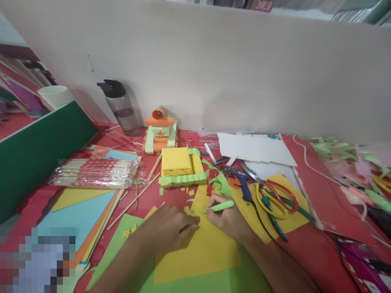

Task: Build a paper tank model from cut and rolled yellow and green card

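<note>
My right hand [224, 217] is closed around a slim light green pen-like tool [222, 206]. Its tip is hidden by my fingers, over the upper part of a yellow paper sheet [198, 260]. On the same sheet, to the left, rests my left hand [175, 226], fingers lying on the paper and nothing visible in them. Under the yellow sheet is green paper [119, 244], with small yellow star cutouts [130, 231] beside my left forearm. Just beyond my hands sits a yellow paper-wrapped box [176, 160] with crimped light green strips [183, 179] along its sides.
An orange and green paper tank model [160, 132] stands by the white wall, beside a water bottle [124, 110]. Bagged sticks [94, 173] and coloured sheets [76, 211] lie left. At right are a blue glue gun [243, 183], scissors [275, 197] and white boards [256, 148].
</note>
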The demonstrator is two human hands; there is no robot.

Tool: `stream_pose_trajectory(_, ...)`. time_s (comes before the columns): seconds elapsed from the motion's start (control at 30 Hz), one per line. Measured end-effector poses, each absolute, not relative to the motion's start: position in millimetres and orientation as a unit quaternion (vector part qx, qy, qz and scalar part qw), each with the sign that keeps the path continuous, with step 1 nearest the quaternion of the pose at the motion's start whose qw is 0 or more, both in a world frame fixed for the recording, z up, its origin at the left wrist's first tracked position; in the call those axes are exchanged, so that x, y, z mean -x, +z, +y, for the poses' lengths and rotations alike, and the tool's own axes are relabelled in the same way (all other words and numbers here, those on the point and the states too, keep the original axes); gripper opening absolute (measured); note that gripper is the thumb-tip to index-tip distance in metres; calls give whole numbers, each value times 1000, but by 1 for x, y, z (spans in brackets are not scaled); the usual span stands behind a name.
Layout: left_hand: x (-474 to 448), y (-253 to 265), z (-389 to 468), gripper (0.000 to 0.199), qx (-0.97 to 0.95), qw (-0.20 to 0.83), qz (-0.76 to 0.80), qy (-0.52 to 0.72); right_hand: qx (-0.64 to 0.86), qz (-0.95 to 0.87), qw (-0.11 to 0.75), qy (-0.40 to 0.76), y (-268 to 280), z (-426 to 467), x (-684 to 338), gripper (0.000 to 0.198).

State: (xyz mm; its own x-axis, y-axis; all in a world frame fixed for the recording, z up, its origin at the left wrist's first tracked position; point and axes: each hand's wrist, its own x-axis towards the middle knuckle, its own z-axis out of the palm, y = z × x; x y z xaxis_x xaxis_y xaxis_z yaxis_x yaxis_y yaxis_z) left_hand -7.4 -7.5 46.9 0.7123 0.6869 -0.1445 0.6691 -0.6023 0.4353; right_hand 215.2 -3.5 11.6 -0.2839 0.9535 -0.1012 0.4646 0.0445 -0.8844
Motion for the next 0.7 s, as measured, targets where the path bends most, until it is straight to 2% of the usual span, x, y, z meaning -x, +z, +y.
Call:
stream_pose_trajectory(0.37,9,46,-8,29,-896,239,374,22,538,-629,303,472,9,-2,-214,14)
stream_pose_trajectory(0.57,7,44,-8,30,-897,235,373,30,541,-643,292,457,7,-1,-215,11)
stream_pose_trajectory(0.7,7,43,-8,31,-893,238,379,36,541,-657,282,444,8,-1,-216,15)
